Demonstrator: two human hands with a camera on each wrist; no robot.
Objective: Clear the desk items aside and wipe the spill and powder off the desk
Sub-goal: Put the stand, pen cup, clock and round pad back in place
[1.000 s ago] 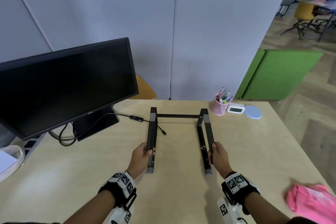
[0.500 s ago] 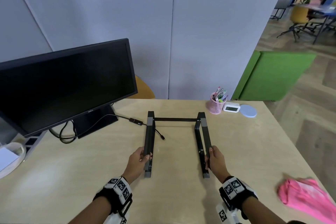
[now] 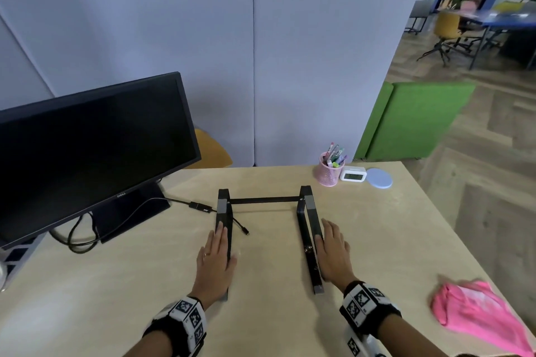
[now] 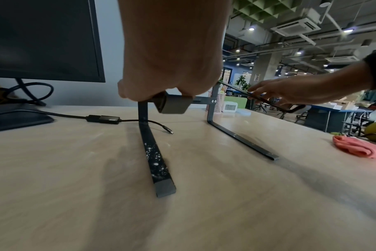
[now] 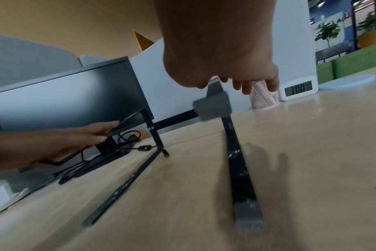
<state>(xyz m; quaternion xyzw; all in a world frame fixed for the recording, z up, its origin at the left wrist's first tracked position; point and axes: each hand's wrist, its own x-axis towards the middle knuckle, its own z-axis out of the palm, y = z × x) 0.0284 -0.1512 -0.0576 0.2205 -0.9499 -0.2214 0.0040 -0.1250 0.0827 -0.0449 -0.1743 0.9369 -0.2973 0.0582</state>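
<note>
A black laptop stand [image 3: 265, 200] sits mid-desk [image 3: 377, 240], white powder specks on its base rails. The left hand [image 3: 216, 258] and right hand [image 3: 333, 252] lie flat, fingers straight, along its raised arms; a pink cloth [image 3: 475, 313] lies at right.

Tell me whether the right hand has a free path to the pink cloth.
Probably yes. The right hand lies open beside the laptop stand, holding nothing, and only bare desk shows between it and the pink cloth.

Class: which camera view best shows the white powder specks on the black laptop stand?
The left wrist view: specks stand out sharply on the laptop stand near rail. The right wrist view shows fainter, blurred specks; in the head view none can be made out.
</note>
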